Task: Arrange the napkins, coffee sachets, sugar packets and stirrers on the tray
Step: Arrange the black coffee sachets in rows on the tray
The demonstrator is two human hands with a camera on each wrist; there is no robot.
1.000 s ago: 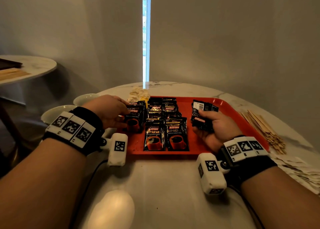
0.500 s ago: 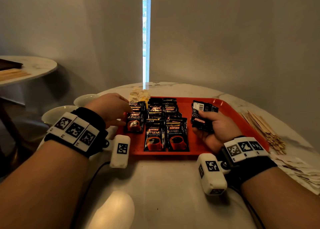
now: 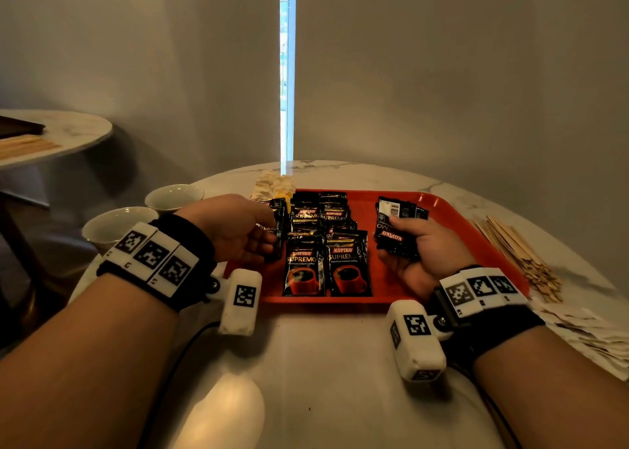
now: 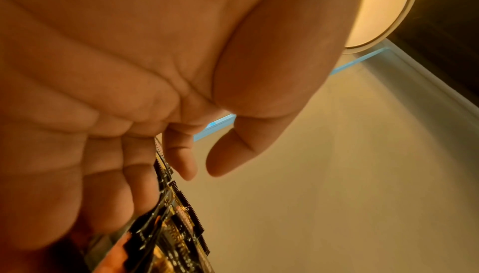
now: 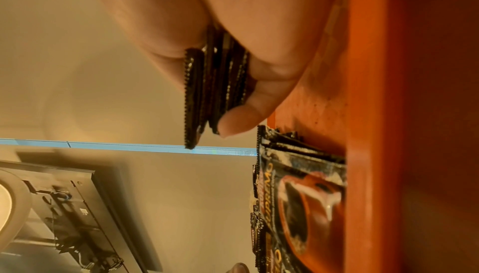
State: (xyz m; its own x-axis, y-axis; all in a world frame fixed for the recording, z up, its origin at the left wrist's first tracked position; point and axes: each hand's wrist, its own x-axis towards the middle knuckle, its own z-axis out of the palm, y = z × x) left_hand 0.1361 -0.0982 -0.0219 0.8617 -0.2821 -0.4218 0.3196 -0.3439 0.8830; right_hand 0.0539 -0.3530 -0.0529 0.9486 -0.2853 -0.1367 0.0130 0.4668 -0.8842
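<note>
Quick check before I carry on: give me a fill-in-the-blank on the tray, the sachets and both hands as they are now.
1. The right hand holds a stack of coffee ____ above the tray.
2. The tray's colour is ____.
3. The wooden stirrers lie on the table, on the ____ side of the tray.
4. The left hand is at the ____ column of sachets laid on the tray.

Missing words: sachets; red; right; leftmost
</note>
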